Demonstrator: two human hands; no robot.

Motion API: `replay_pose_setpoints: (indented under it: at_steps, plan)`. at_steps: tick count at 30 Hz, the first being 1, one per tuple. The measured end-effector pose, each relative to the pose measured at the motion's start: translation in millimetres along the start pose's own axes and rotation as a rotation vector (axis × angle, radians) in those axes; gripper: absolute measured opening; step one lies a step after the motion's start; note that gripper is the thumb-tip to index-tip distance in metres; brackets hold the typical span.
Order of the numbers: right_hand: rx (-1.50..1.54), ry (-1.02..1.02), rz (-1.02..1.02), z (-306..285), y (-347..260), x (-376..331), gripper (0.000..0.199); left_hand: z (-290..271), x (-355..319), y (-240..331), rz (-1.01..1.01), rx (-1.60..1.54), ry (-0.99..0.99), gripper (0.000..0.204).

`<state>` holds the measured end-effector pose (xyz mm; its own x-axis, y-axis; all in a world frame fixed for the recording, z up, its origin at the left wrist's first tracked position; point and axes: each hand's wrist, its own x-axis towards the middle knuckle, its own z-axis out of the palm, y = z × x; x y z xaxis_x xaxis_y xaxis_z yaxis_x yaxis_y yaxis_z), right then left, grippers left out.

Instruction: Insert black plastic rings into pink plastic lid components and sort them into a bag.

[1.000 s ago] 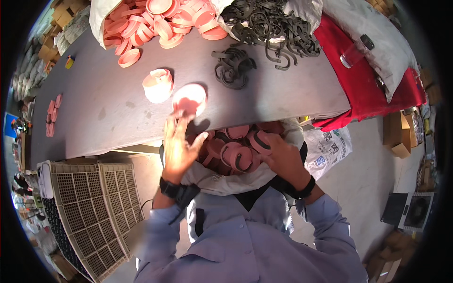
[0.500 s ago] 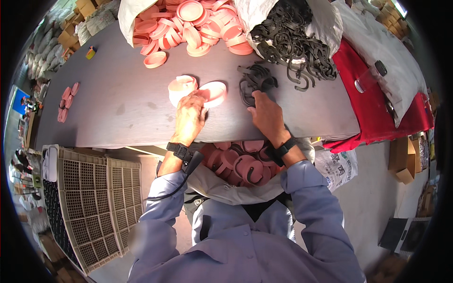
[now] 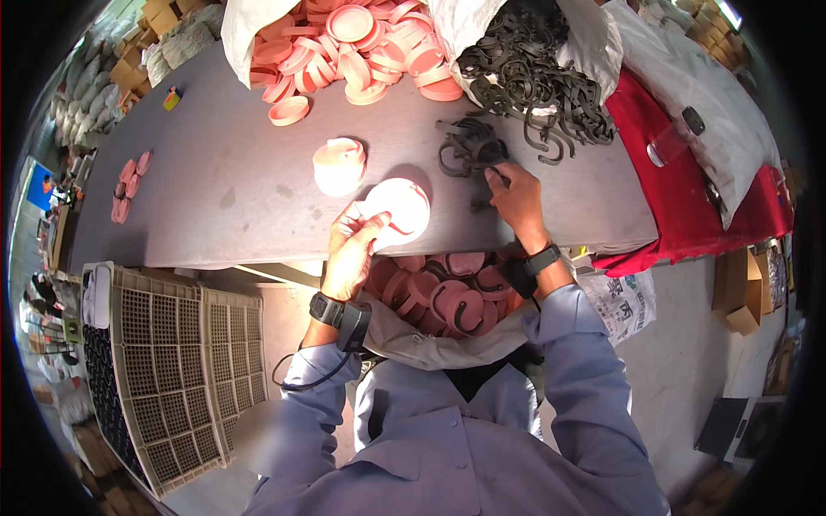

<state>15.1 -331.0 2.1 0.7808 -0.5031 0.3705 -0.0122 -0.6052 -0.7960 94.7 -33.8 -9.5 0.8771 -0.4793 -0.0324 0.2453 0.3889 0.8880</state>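
At a grey table point(image 3: 258, 202), the left hand point(image 3: 349, 248) is closed and the right hand point(image 3: 520, 202) bunches its fingertips (gripping or not, I cannot tell) beside a small heap of curved black strips point(image 3: 470, 144), beyond and rightward of the glare-lit round pink lid point(image 3: 399, 210) the left pinches.

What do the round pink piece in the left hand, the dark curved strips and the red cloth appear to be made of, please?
Round pink piece: probably moulded plastic, given its clean circular edge; glare obscures its finish.
Dark curved strips: likely rubber or soft plastic, fairly matt, lying in tangled loops.
Red cloth: some fabric, mostly dull, hanging in folds.
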Motion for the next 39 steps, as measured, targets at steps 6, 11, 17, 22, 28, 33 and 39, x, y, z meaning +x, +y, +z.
replay_pose_setpoints:
  at_steps: [6,11,17,22,28,33,39]
  plan:
    - [-0.154,0.171,0.086,-20,14,6,0.021,35,-16,15,-0.261,-0.262,0.021,0.034]
    - [-0.376,0.221,-0.037,-18,28,7,0.028,43,-15,2,-0.169,-0.112,0.025,0.064]
    - [-0.171,0.113,0.003,-33,21,12,0.034,24,-10,-12,-0.113,-0.045,0.027,0.061]
    - [-0.15,0.102,0.06,-31,30,8,0.032,27,-17,-9,-0.11,-0.117,-0.003,0.044]
    - [-0.341,0.121,0.157,-30,25,14,0.031,27,-22,-11,-0.12,-0.094,0.048,0.039]
    - [-0.703,-0.106,0.321,-40,5,24,0.063,31,-24,-9,-0.108,-0.098,0.059,0.034]
    - [-0.755,-0.241,0.4,-50,-7,37,0.097,23,-25,-17,-0.14,-0.096,0.024,0.026]
